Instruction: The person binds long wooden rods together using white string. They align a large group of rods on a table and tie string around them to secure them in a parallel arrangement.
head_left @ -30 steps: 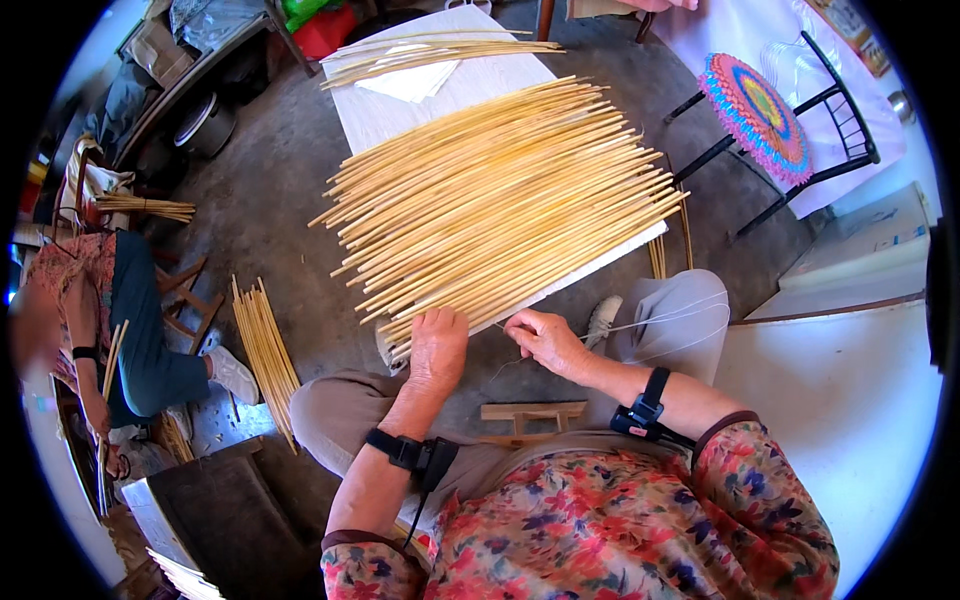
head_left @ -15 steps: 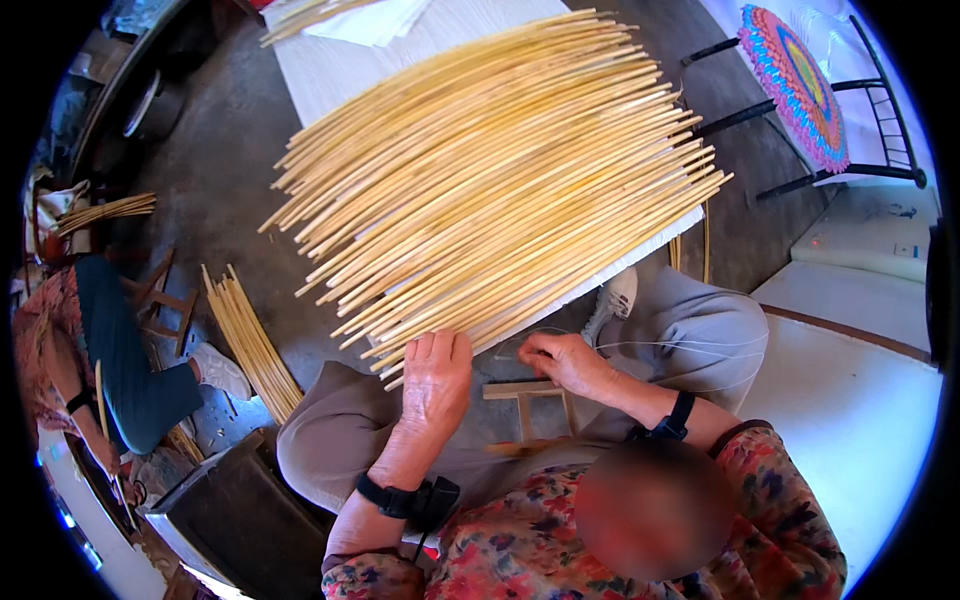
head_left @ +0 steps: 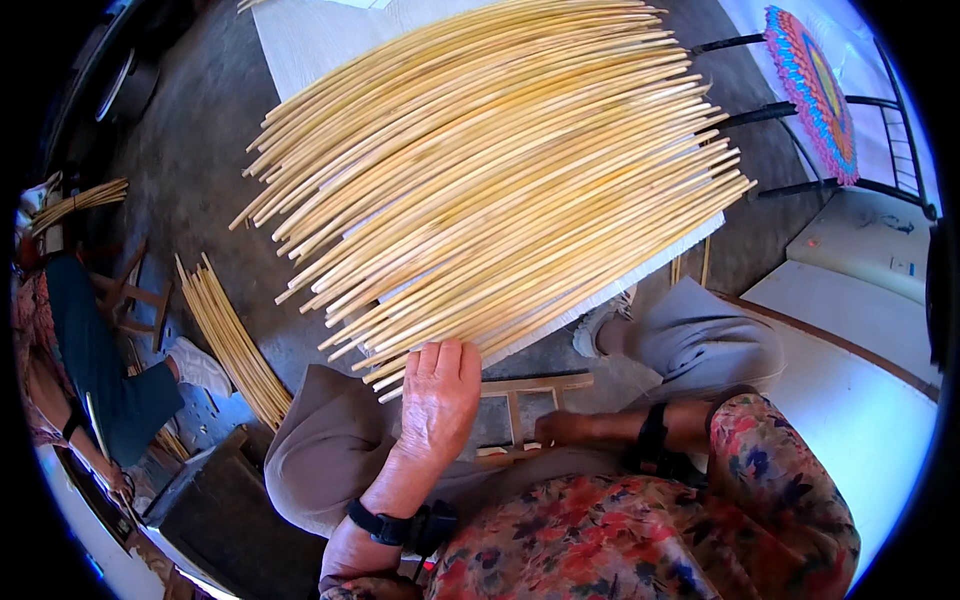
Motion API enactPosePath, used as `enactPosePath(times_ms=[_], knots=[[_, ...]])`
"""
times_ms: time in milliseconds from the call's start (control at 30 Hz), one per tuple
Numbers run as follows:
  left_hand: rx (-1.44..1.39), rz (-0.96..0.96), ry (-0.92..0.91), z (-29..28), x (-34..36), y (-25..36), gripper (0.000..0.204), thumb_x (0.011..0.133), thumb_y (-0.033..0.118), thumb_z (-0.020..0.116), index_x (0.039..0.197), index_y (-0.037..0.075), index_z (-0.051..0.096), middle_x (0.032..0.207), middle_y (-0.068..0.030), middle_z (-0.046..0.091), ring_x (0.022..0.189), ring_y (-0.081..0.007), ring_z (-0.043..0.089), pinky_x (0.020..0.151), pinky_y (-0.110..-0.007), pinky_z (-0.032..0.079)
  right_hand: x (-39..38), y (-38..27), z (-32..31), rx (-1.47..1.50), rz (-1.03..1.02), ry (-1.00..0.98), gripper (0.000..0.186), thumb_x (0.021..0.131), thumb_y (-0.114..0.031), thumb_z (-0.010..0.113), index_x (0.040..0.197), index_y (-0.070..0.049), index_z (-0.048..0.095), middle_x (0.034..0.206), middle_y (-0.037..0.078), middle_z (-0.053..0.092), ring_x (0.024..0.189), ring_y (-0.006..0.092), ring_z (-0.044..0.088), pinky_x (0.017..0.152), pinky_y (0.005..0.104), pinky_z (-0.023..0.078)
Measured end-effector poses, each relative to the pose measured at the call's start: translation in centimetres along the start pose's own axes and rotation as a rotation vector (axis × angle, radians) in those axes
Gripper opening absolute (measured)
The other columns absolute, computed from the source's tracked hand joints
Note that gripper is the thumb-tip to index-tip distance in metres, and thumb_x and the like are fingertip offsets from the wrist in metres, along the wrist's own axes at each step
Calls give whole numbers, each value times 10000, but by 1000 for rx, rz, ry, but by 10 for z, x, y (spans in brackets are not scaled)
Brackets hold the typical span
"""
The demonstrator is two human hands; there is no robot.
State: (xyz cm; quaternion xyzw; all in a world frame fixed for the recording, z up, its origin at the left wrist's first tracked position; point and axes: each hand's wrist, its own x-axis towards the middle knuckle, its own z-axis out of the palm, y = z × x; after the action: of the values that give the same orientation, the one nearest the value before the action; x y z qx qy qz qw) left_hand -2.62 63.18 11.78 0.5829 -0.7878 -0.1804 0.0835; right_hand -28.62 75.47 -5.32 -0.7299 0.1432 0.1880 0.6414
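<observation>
Many pale yellow peeled sticks (head_left: 500, 170) lie side by side in a wide mat over a white board (head_left: 275, 50). My left hand (head_left: 440, 400) grips the near edge of the mat, fingers pressed together over the closest sticks near their left ends; its thumb is hidden. Lower and to the right, my right hand (head_left: 562, 428) is in shadow above my lap, its fingers curled. What it holds, if anything, does not show. Next to it is a small wooden frame (head_left: 535, 384) between my knees.
A bundle of similar sticks (head_left: 232, 340) leans at the left by a dark box (head_left: 215, 490). Another person (head_left: 75, 350) sits at the far left, hand around a thin stick. A black metal chair (head_left: 790, 110) with a colourful round cover stands at the far right.
My right hand has dropped from the near edge of the mat toward my lap, and the thin pale strand by it no longer shows. My left hand stays on the sticks. The view has shifted slightly.
</observation>
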Motion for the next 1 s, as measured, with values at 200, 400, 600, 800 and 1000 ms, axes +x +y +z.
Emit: enactPosePath(times_ms=[200, 400, 600, 800, 1000], knots=[[-1, -1, -46, -5, 6, 0, 221, 677, 86, 539, 885, 12, 544, 842, -104, 474, 808, -253, 482, 683, -351, 393, 11, 13, 49, 316, -109, 116, 171, 880, -184, 461, 929, -64, 573, 883, 127, 548, 851, 289, 554, 764, 391, 445], [-6, 41, -50, -6, -1, -2, 275, 680, 93, 542, 937, -3, 552, 911, -117, 497, 857, -252, 503, 737, -359, 417, 34, -20, 70, 385, -24, 208, 185, 880, -177, 452, 967, -75, 579, 896, 123, 567, 874, 268, 565, 779, 387, 443], [46, 68, 0, 1, -8, -1, 195, 680, 70, 529, 868, 17, 526, 839, -112, 463, 809, -259, 479, 701, -360, 401, 33, -43, 10, 124, 128, 160, 169, 855, -166, 478, 927, -61, 590, 904, 98, 598, 739, 228, 603, 656, 348, 490], [111, 100, 174, 11, -7, 4, 134, 650, 34, 546, 778, 43, 508, 816, -121, 475, 816, -269, 489, 700, -364, 387, -24, -100, -78, -101, 76, 1043, 146, 830, -155, 551, 862, -27, 613, 711, 86, 601, 609, 246, 595, 566, 334, 475], [242, 131, 312, 18, -6, 4, 107, 659, 66, 556, 762, 63, 524, 763, -92, 500, 763, -254, 514, 675, -364, 395, -54, -172, -118, 243, -17, 1240, 134, 882, -176, 557, 912, -55, 608, 602, -24, 499, 463, 25, 407, 397, 186, 328]])
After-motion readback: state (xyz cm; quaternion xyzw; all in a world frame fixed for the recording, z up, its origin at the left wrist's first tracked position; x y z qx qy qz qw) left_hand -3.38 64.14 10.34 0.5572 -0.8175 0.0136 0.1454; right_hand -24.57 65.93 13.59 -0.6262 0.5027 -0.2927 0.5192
